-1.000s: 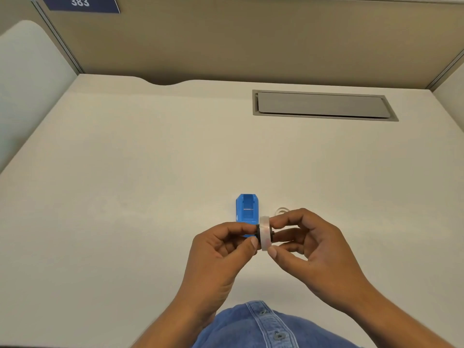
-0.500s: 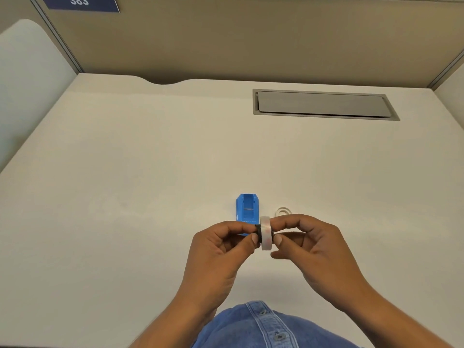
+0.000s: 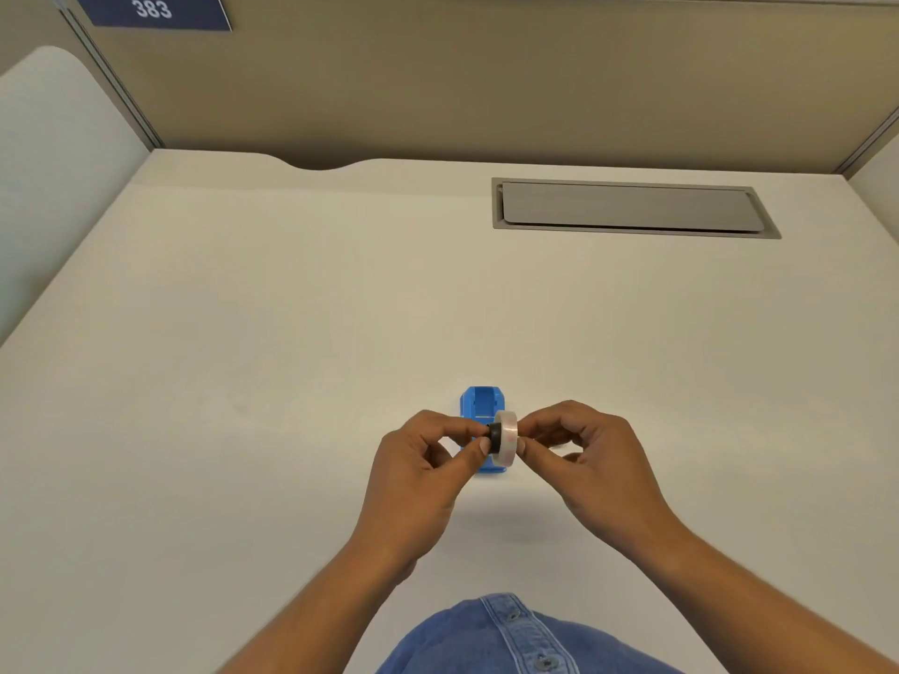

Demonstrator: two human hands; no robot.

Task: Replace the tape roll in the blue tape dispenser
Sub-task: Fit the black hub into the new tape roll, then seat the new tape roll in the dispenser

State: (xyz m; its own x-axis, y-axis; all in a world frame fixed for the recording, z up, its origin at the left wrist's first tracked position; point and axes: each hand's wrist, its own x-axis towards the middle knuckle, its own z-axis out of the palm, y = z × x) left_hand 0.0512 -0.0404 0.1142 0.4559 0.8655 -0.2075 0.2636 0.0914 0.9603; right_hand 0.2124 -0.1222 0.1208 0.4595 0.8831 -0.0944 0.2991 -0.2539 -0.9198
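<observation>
Small translucent whitish roll of adhesive tape (image 3: 506, 438) held edge-on in the air above the pale bench (image 3: 292, 381), directly over the near end of the small blue plastic tape dispenser (image 3: 479, 406), which rests on the bench with its open cradle facing up. The right hand (image 3: 591, 459) pinches the roll by its outer rim between thumb and forefinger; the left hand (image 3: 421, 471) closes a similar fingertip grip on the short black plastic hub (image 3: 495, 437) that projects from the roll's left face. Both wrists are raised clear of the bench, the forearms converging from the person's body, the remaining fingers curled in. The roll is probably very light and stiff across its width, its smooth wound face likely slick, so the rim and side faces appear the best places to hold it. The hub looks small and easily cocked; a straight push along the axis would suit seating it.
</observation>
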